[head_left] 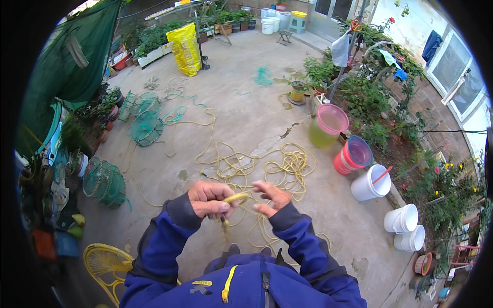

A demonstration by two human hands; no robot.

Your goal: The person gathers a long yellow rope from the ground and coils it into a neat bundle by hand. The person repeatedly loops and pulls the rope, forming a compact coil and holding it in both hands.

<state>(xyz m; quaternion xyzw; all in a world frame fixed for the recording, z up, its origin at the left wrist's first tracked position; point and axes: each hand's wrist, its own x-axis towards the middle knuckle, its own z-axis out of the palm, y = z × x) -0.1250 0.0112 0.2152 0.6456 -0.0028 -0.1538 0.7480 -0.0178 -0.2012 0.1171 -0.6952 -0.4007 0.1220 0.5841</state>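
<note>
My left hand (209, 197) is closed around a small bundle of yellow rope (238, 197), with a loop sticking out to the right between thumb and fingers. A short end of it hangs below the hand and is smeared by motion. To the right of that loop, my right hand (276, 197) has its fingers apart, thumb toward the loop, with nothing visible in it. Long yellow rope (288, 163) lies in loose loops on the concrete ahead of and below my hands. One strand runs away toward the round green net traps (146, 128) at the left.
Another green net trap (104, 183) lies nearer on the left, above a yellow wicker chair (105, 259). Buckets line the right side, among them a pink-rimmed one (333, 119) and a white one (371, 183). Farther off stand a yellow sack (184, 50) and potted plants (226, 25).
</note>
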